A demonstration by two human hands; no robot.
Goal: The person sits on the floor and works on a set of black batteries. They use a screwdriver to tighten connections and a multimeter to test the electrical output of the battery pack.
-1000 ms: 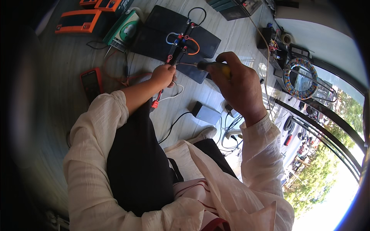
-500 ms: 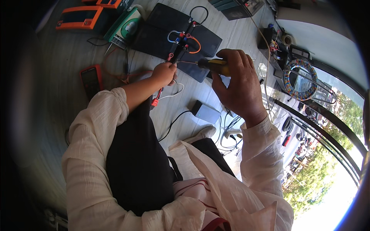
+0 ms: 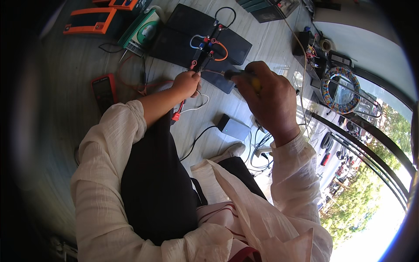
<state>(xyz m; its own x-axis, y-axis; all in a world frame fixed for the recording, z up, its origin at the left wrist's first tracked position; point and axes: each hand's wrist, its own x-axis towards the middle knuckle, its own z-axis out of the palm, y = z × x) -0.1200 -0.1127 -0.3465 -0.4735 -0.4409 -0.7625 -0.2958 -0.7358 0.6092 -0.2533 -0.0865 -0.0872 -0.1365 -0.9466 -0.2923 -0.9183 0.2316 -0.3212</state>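
Observation:
Several black batteries lie side by side on the floor, their terminals joined by short blue, orange and black cables. My right hand grips a screwdriver with a yellow and black handle. Its thin shaft points left, and the tip reaches the screw terminal at the near end of the row. Beside that terminal my left hand is closed, its fingertips pinched near the screw; what they hold is hidden. Below it hang a white wire and a red connector.
A red multimeter lies at left, with test leads nearby. Behind it stand a green-cased device and orange-and-black boxes. A grey power adapter with black cables sits near my foot. A coiled, multicoloured ring is at right.
My right hand has rolled over on the screwdriver handle, the knuckles turning and the fingers lowering. The left hand and the batteries have stayed in place.

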